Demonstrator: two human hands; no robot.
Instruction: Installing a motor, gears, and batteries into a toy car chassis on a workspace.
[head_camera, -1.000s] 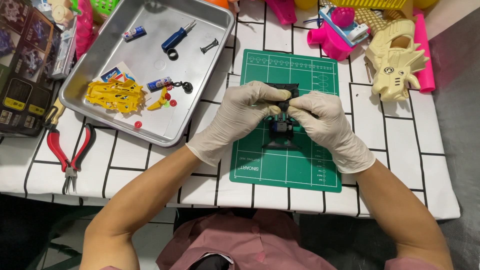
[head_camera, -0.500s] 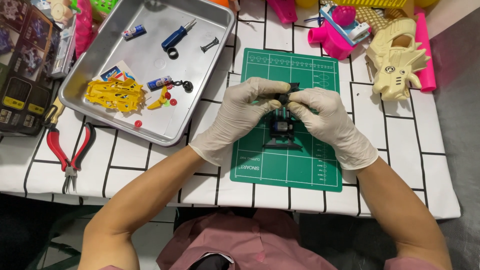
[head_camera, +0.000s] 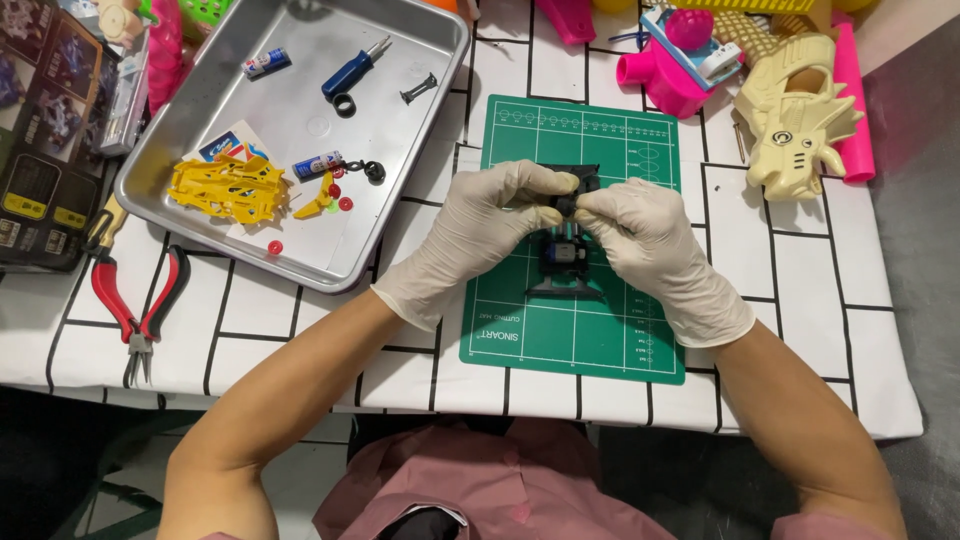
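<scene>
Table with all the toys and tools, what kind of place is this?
Probably a hobby table for building or fixing small toys. Gloved hands work a small black toy chassis over a green cutting mat, a metal tray holds yellow plastic parts, and red pliers lie beside it.

My white-gloved fingers (head_camera: 560, 190) pinch a black toy chassis (head_camera: 570, 225) over a green mat (head_camera: 600, 340). The surface (head_camera: 790, 290) is white with black grid lines; yellow parts (head_camera: 225, 187) lie in the silver tray (head_camera: 200, 110).

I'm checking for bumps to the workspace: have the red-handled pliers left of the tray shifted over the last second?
No. The red-handled pliers lie in the same spot and angle beside the metal tray's lower-left corner, on the same tablecloth squares.
</scene>
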